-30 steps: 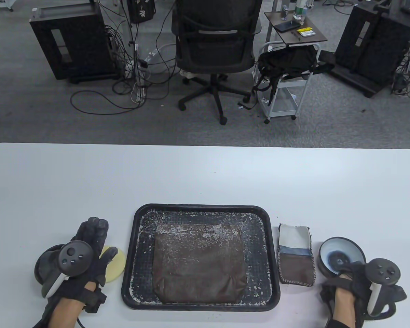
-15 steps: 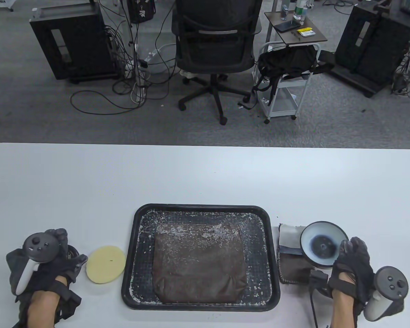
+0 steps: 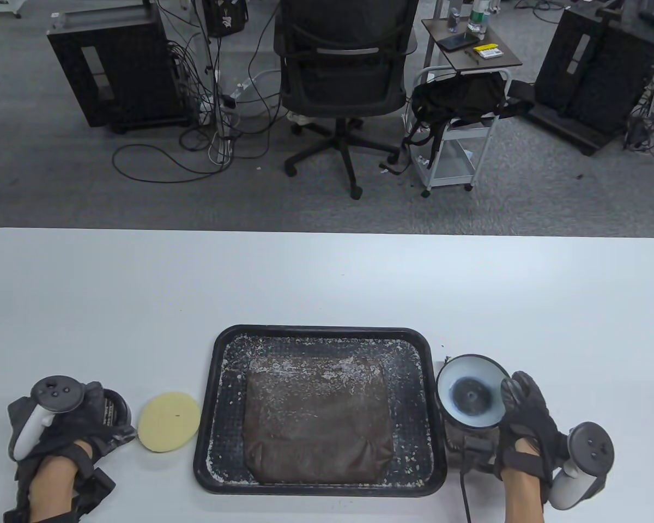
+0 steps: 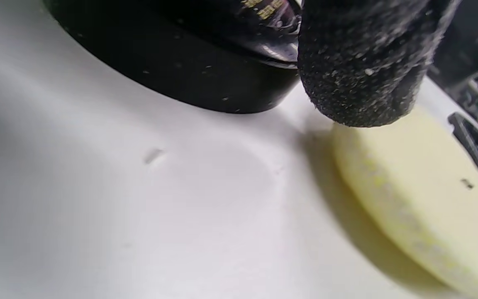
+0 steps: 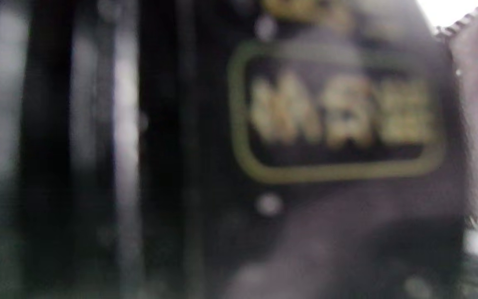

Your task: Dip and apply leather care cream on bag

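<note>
Table view: right hand (image 3: 526, 422) grips the cream jar (image 3: 473, 397), open and lifted at lower right. Left hand (image 3: 65, 422) holds the black lid (image 3: 111, 411) at lower left. Brown bag (image 3: 317, 425) lies in the tray (image 3: 207, 436), speckled white; dipping not begun, I'd judge.

Left wrist view: a fingertip (image 4: 363, 70) hovers just beside the untouched yellow sponge (image 4: 425, 199).

Right wrist view: only the jar's blurred gold label (image 5: 338, 112).
</note>
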A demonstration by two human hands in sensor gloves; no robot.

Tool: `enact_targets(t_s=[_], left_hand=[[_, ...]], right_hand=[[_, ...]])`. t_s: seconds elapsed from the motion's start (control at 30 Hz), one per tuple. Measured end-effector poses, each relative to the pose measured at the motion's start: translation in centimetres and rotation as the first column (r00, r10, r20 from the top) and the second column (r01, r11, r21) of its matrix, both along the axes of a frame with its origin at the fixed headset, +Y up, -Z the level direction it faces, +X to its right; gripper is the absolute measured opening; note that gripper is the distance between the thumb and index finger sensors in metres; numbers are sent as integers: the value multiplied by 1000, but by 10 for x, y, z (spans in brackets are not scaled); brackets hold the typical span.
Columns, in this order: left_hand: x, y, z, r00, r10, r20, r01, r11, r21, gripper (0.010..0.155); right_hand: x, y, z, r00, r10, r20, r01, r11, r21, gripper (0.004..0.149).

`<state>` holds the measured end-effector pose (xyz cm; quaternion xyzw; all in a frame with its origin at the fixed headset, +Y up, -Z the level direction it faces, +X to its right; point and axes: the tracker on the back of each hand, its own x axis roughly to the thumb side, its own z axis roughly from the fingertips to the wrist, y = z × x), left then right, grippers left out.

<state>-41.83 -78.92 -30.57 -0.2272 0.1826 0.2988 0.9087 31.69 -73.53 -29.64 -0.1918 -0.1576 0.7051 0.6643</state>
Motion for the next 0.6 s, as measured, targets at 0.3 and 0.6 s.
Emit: enact_targets(t_s=[0.3,0.6], left_hand=[[-4,2,-9,980,-196,33,197,980,-33,116],[-3,0,-14,973,-229,8,229,973,-43,120]], right_hand=[[-16,-2,-3,998,47,-50,-48,999,-25,72],[-29,-5,-5,993,29,-114,-35,998,-54,72]])
